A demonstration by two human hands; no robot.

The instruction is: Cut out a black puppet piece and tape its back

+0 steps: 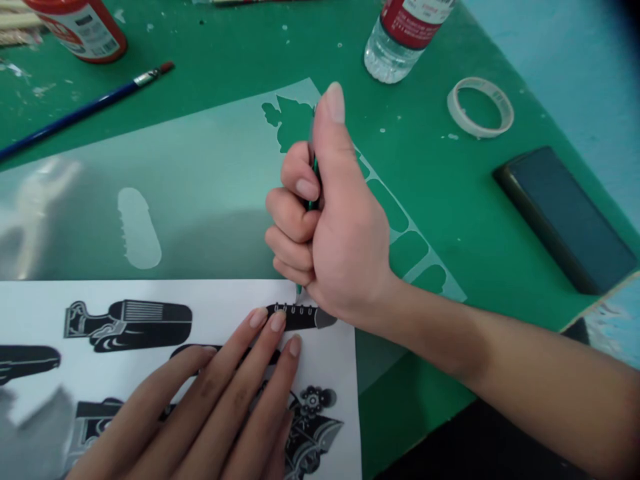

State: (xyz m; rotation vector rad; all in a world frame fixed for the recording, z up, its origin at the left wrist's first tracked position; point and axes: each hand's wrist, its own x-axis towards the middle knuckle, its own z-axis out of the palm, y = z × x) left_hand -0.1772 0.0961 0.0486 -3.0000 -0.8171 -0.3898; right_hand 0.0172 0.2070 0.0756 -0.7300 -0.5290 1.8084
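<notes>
My right hand (pixel 335 213) is closed in a fist around a thin green stick-like tool (pixel 314 177), thumb pointing up. The tool's lower end comes out below the fist, just above a dark printed shape with small loops (pixel 300 319); its kind is mostly hidden. My left hand (pixel 225 407) lies flat with fingers stretched out on a white sheet (pixel 240 293) bearing black printed figures. Its fingertips touch the left part of that shape. Behind the sheet lies a translucent plastic sheet (pixel 200 153) with cut-out openings, partly covered by my right hand.
On the green table (pixel 240 47) lie a blue paintbrush (pixel 85 110), a roll of tape (pixel 480 108) and a dark phone (pixel 565 217). A red bottle (pixel 83 27) stands at the back left, a water bottle (pixel 405 37) at the back. The table's edge runs along the right.
</notes>
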